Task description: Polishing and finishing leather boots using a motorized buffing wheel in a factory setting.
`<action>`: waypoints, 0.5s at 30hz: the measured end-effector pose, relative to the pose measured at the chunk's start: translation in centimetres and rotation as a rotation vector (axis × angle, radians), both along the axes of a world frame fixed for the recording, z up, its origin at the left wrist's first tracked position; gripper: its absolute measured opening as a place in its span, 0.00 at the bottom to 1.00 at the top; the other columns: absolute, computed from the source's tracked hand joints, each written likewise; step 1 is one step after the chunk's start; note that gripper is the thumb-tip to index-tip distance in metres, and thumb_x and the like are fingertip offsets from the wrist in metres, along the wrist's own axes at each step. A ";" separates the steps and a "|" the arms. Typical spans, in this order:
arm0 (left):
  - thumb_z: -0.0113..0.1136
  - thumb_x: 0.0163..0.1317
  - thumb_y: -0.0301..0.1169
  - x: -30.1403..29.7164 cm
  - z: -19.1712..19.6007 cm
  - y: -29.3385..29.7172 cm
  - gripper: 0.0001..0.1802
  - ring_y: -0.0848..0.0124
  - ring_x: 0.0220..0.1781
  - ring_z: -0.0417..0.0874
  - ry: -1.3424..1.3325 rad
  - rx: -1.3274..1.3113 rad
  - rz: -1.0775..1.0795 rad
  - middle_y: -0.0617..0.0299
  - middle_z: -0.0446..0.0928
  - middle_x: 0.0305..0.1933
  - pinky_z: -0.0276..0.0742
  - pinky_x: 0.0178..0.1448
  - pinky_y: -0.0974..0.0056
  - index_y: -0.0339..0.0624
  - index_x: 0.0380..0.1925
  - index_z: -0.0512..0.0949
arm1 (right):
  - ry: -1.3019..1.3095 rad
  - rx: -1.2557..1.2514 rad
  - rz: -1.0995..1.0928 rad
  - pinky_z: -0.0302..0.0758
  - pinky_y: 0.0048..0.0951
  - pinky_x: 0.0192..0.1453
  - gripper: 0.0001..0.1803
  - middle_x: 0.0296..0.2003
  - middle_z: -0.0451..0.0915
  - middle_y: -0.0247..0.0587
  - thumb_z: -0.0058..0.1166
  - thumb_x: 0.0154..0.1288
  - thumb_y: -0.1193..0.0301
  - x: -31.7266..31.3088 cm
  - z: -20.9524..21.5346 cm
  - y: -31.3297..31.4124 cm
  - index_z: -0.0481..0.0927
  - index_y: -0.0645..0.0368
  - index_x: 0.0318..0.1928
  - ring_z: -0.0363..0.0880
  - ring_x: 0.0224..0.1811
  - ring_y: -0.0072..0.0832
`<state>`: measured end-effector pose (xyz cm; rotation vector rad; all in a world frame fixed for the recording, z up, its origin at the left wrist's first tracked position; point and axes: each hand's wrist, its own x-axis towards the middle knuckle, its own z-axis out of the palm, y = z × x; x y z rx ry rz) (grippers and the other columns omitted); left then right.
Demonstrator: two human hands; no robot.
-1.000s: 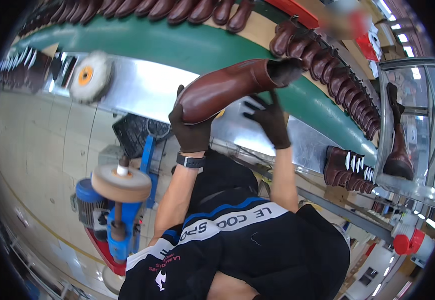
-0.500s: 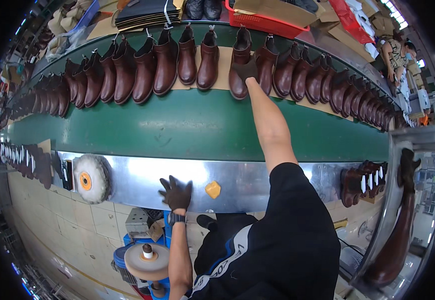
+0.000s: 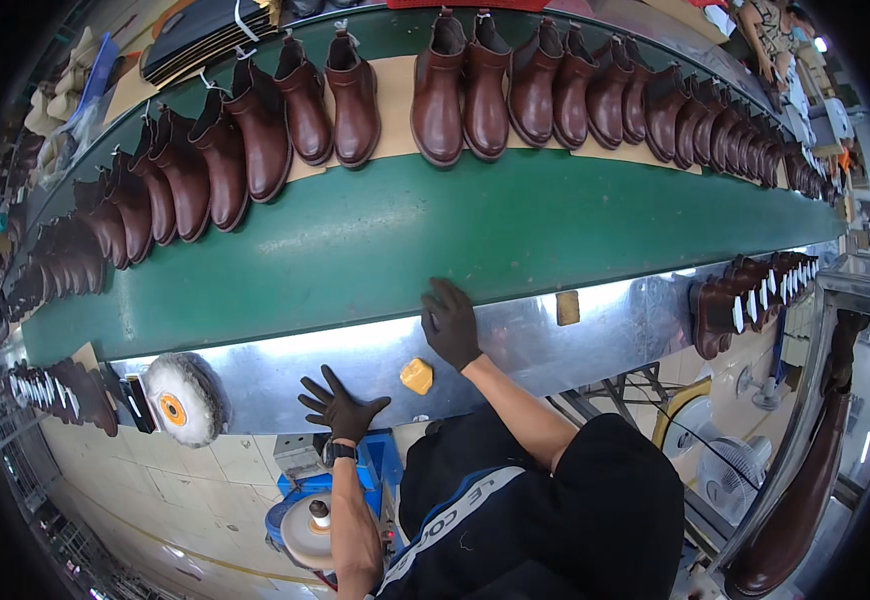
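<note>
My left hand (image 3: 343, 405), in a dark glove, is spread over the steel bench top with nothing in it. A yellow waxy-looking lump (image 3: 416, 376) lies on the steel between my hands. My right hand (image 3: 451, 322), also gloved, is open with its fingers stretched out across the seam where the steel meets the green surface (image 3: 355, 240). No object shows in it. Across the far side stands a long row of brown ankle boots (image 3: 440, 100), toes towards me. They are apart from both hands.
A fluffy white buffing wheel (image 3: 183, 400) sits at the bench's left end. A small brown block (image 3: 567, 308) lies right of my hands. More boots (image 3: 715, 310) with white tags stand at the right end. A sanding-type wheel (image 3: 310, 530) is below left.
My right hand has let go of a boot in the far row and come back to the steel bench. My left hand stays spread over the steel. The whole view has shifted.
</note>
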<state>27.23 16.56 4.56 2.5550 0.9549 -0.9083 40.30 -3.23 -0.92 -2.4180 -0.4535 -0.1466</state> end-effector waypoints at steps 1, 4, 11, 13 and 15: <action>0.72 0.19 0.60 -0.1 0.0 0.0 0.77 0.33 0.67 0.22 -0.012 0.005 0.003 0.40 0.22 0.68 0.29 0.59 0.26 0.54 0.66 0.32 | 0.004 0.001 -0.004 0.63 0.44 0.57 0.22 0.51 0.68 0.50 0.54 0.49 0.70 -0.3 -0.4 -0.1 0.73 0.59 0.47 0.63 0.56 0.45; 0.72 0.18 0.60 -0.3 0.1 0.1 0.77 0.34 0.67 0.22 -0.010 0.003 0.027 0.41 0.21 0.68 0.29 0.58 0.26 0.54 0.67 0.32 | 0.168 -0.050 -0.017 0.63 0.45 0.56 0.21 0.53 0.66 0.52 0.53 0.50 0.67 0.7 0.4 1.1 0.73 0.58 0.47 0.61 0.57 0.47; 0.72 0.17 0.61 -0.3 -0.2 -0.1 0.78 0.35 0.67 0.22 -0.022 0.023 0.004 0.41 0.21 0.69 0.28 0.58 0.26 0.55 0.67 0.32 | -0.359 -0.151 -0.101 0.54 0.54 0.60 0.29 0.58 0.59 0.55 0.51 0.54 0.56 20.4 7.1 5.6 0.67 0.55 0.55 0.55 0.61 0.52; 0.72 0.17 0.61 -0.3 -0.3 0.0 0.78 0.35 0.67 0.21 -0.011 0.021 0.011 0.41 0.21 0.69 0.28 0.58 0.26 0.55 0.67 0.32 | -0.381 -0.220 -0.056 0.54 0.55 0.60 0.30 0.59 0.58 0.54 0.49 0.55 0.55 24.7 8.0 7.5 0.66 0.54 0.56 0.54 0.61 0.52; 0.72 0.17 0.62 -0.3 -0.2 0.1 0.78 0.35 0.67 0.21 -0.012 0.014 0.015 0.42 0.21 0.69 0.28 0.58 0.26 0.55 0.67 0.32 | -0.397 -0.341 -0.046 0.53 0.58 0.59 0.31 0.59 0.58 0.53 0.47 0.55 0.53 27.1 8.6 9.2 0.64 0.53 0.58 0.54 0.61 0.52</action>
